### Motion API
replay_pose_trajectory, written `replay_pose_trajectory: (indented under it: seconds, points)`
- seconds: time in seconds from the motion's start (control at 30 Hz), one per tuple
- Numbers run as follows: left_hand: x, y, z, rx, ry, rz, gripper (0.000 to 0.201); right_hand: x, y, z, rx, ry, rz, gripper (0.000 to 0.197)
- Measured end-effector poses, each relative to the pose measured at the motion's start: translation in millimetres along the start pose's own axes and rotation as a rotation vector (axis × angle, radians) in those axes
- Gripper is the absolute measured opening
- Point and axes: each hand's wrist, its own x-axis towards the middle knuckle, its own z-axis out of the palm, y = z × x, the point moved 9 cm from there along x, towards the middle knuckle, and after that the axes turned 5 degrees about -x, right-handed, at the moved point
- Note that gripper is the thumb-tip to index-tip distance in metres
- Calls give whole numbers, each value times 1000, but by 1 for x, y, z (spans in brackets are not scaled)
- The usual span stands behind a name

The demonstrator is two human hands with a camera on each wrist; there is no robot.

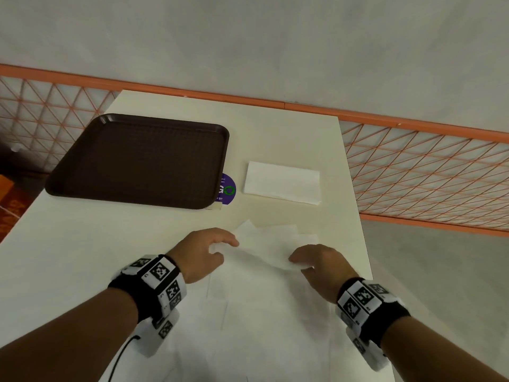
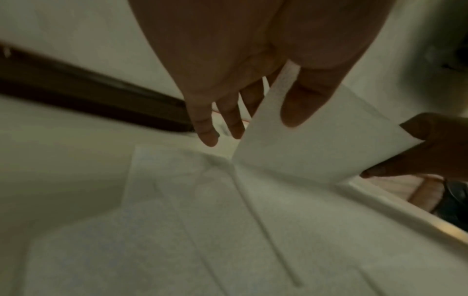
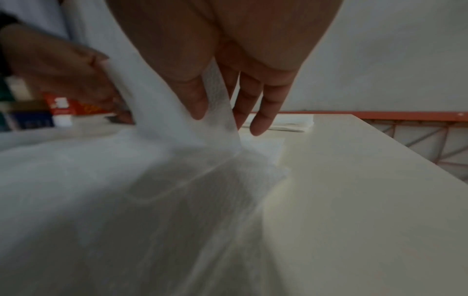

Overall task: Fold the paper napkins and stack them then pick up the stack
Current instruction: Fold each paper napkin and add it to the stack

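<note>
- As the scene stands, the table [image 1: 82, 257] carries everything: a cream top, with unfolded paper napkins [image 1: 248, 326] spread over its near half, overlapping one another.
- Tray [image 1: 137, 161]: dark brown, shallow-rimmed, at the far left of the table; nothing lies in it. Its right edge partly covers a purple round sticker [image 1: 228, 188].
- Folded stack [image 1: 282, 186]: white, rectangular, flat on the table just right of the sticker, well apart from both hands.
- Top napkin [image 1: 261, 252]: its far edge is raised off the sheets beneath, held between the two hands. It looks very light, limp and thin enough to show shadow through, so it probably tears or crumples under a hard pull; the far corners seem the right places to hold.
- Left hand [image 1: 202, 250]: thumb and forefinger pinch the napkin's left far corner; the other fingers [image 2: 205, 128] hang loosely extended.
- Right hand [image 1: 316, 264]: thumb and forefinger pinch the right far corner, the remaining fingers [image 3: 266, 112] straight and free.
- Step in hand, by judgement: the first fold of this napkin, with stacking and lifting not yet done.
</note>
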Motion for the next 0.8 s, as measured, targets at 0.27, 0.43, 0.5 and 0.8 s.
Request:
replay_pose_trajectory:
  seconds: [0.27,0.43,0.5,0.8]
  points:
    - [-17,15,31,346,-201,21,61,-21,-16,32,-291,-150,-184,47]
    - [-15,8,60,595,-275,95,70,-28,-13,35,-310,-182,-161,89]
    - [-10,10,60,617,-224,106,84,-22,-15,32,-279,-151,-133,82]
    - [7,23,88,798,-173,136,60,3,-39,53,-299,-167,-119,87]
